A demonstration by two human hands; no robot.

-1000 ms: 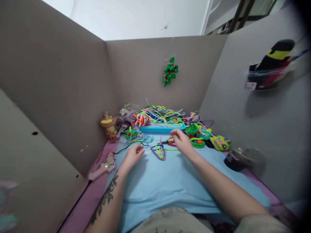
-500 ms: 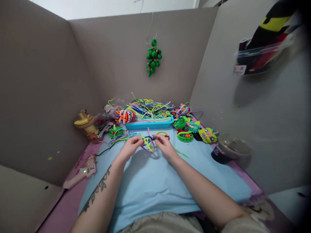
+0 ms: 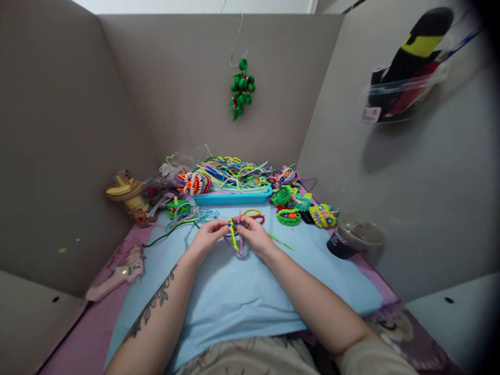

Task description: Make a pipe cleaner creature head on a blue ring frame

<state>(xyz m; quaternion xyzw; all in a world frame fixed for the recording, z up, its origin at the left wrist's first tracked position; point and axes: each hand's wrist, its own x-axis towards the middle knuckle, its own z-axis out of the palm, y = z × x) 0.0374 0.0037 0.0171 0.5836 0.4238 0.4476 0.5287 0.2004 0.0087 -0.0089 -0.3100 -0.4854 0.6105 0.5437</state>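
Note:
Several pipe cleaners, yellow, purple and blue, cross each other in a small open bundle above the blue cloth. My left hand pinches the bundle from the left side. Closed on its right side is my right hand, with the fingertips close to those of the left. A purple loop hangs below the fingers. Just behind the right hand lie scissors with yellow and red handles. The exact crossing between the fingertips is too small to make out.
A blue tray heaped with pipe cleaners stands at the back. Fuzzy toy heads sit to its right. At left are a pink glue gun and a yellow cup; at right, a dark lidded cup. Grey panels surround the table.
My hands have drawn closer together, and the pipe cleaners between them are bunched more narrowly. The whole view has shifted slightly.

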